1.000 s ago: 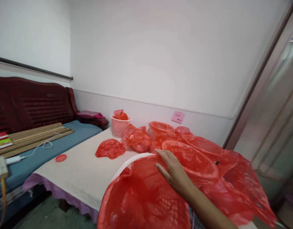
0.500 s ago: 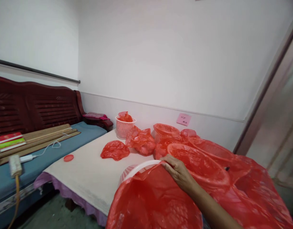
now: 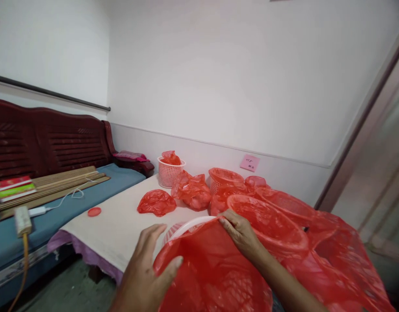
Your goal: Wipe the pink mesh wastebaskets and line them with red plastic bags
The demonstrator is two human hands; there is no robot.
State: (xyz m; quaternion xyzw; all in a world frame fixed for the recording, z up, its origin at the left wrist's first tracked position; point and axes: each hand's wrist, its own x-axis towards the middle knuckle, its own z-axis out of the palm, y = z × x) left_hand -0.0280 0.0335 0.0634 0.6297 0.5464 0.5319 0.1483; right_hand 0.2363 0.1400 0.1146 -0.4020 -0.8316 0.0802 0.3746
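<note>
A red plastic bag [image 3: 218,268] lines the near basket, whose white rim [image 3: 191,225] shows uncovered at the far left side. My right hand [image 3: 240,232] pinches the bag's edge at the far side of that rim. At the left of the basket, my left hand [image 3: 147,268] has its fingers and thumb spread around the bag's edge; it does not grip it. Just beyond my right hand stands another basket lined with a red bag [image 3: 267,221]. The near basket's lower part is out of frame.
On the pale-covered table [image 3: 121,234] lie a crumpled red bag [image 3: 156,202], a bunched bag [image 3: 193,190] and a small red disc [image 3: 94,212]. A pink-white basket [image 3: 170,173] stands by the wall. Bagged baskets crowd the right. A wooden bench [image 3: 50,143] stands left.
My left hand has come into view from below and reached the left of the near basket. My right hand still holds the bag's edge in nearly the same place.
</note>
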